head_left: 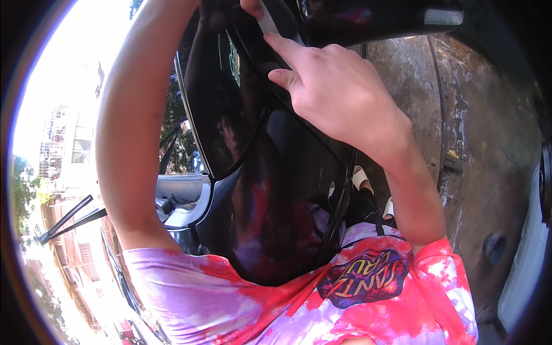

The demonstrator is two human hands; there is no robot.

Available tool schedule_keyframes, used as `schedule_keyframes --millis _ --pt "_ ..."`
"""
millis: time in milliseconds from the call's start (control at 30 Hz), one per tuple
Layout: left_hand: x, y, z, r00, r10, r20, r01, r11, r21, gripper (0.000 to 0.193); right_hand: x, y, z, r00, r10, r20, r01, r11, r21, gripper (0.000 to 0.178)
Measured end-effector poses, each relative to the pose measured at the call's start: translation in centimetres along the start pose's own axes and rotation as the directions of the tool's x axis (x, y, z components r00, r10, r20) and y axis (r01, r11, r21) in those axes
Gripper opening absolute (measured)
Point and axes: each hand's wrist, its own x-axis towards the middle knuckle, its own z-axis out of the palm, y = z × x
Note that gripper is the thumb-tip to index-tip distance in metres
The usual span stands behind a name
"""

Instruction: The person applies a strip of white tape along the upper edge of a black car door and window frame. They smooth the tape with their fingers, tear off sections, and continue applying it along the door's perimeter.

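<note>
My right hand [345,95], thumb [281,78] and forefinger [285,50] apart, touches the far strip [267,22]; I can't tell the grip of my left hand [251,6], or what's done or left.

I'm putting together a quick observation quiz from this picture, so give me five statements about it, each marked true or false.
1. The right hand has its index finger stretched toward a pale strip. True.
2. The large curved surface in front of the person is matte yellow. False: it is glossy black, with reflections in it.
3. The left forearm runs up to the picture's top edge. True.
4. The person wears a plain green shirt. False: the shirt is patterned in red, purple and white.
5. The right hand is gripping a hammer. False: no hammer is in view, and its thumb and index finger are apart.
</note>
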Motion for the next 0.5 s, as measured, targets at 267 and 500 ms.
schedule_keyframes --millis 267,500 --pt "1.3 0.4 0.0 0.979 -0.092 0.181 0.064 0.986 0.156 0.014 0.1 0.5 0.2 0.999 0.007 0.050 -0.009 0.999 0.042 0.049" --pt "2.5 0.5 0.0 0.926 -0.160 0.343 0.083 0.970 0.230 0.016 -0.2 1.2 0.1 0.997 -0.055 0.061 0.053 0.998 0.038 0.053"
